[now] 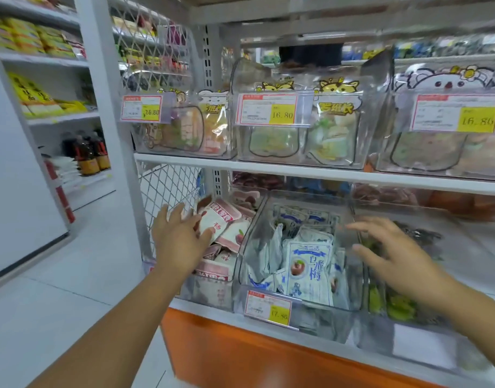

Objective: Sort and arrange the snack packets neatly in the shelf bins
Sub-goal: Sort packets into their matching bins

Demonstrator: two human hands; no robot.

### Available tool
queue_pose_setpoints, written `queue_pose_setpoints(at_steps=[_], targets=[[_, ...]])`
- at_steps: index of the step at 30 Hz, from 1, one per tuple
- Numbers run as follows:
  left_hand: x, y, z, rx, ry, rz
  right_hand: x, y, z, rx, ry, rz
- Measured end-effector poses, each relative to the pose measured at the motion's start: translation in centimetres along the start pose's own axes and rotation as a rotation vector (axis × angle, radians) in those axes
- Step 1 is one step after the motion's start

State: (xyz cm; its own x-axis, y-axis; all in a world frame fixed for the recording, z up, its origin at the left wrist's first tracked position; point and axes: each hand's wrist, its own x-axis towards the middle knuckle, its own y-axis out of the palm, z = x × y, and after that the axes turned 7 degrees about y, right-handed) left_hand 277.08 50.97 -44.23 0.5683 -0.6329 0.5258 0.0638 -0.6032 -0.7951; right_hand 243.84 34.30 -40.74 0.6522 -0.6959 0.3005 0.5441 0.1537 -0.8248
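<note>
On the lower shelf stand clear plastic bins. The left bin [212,292] holds pink-and-white snack packets [218,219], several of them tilted. My left hand [179,239] is over this bin, fingers spread, thumb against a pink packet. The middle bin [350,317] is full of blue-and-white packets [308,273] lying at mixed angles. My right hand [394,253] hovers above the right rim of the middle bin with straight fingers and holds nothing. A third bin [392,303] on the right holds green packets, blurred.
The upper shelf [296,170] carries three clear bins of cartoon-printed packets with yellow price tags [281,114]. A white wire mesh side panel [168,189] closes the shelf's left end. An orange base board [254,354] runs below. Other shelves with bottles [86,155] stand at left across the aisle.
</note>
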Motion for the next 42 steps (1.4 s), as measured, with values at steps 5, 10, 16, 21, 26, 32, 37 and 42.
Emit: queue_pose_setpoints(at_steps=[5, 10, 16, 21, 26, 32, 37, 42], targets=[[0.4, -2.1, -6.0, -0.224, 0.216, -0.045, 0.5, -3.0, -4.0, -0.038, 0.135, -0.039], [-2.2, -1.3, -14.9, -0.430, 0.538, 0.204, -0.1, -5.5, -8.1, -0.091, 0.318, 0.052], [-3.6, 3.0, -20.9, -0.428, 0.699, 0.529, -0.6, -3.2, -9.3, -0.372, 0.336, 0.340], [-2.4, 4.7, -20.7, -0.400, 0.683, 0.598, -0.7, -6.0, -7.9, -0.323, 0.327, 0.591], [-2.0, 5.5, -20.2, -0.355, 0.741, 0.574, 1.6, -6.7, -8.3, -0.271, 0.274, -0.007], [-1.6, 5.9, -20.3, -0.379, 0.754, 0.601, 4.7, -1.9, -9.7, -0.305, 0.422, 0.208], [-1.7, 5.7, -20.0, -0.375, 0.754, 0.634, 3.8, -4.2, -9.0, -0.182, 0.385, 0.379], [-1.6, 5.4, -20.1, -0.365, 0.764, 0.624, 1.5, -7.1, -9.0, -0.238, 0.526, 0.511]])
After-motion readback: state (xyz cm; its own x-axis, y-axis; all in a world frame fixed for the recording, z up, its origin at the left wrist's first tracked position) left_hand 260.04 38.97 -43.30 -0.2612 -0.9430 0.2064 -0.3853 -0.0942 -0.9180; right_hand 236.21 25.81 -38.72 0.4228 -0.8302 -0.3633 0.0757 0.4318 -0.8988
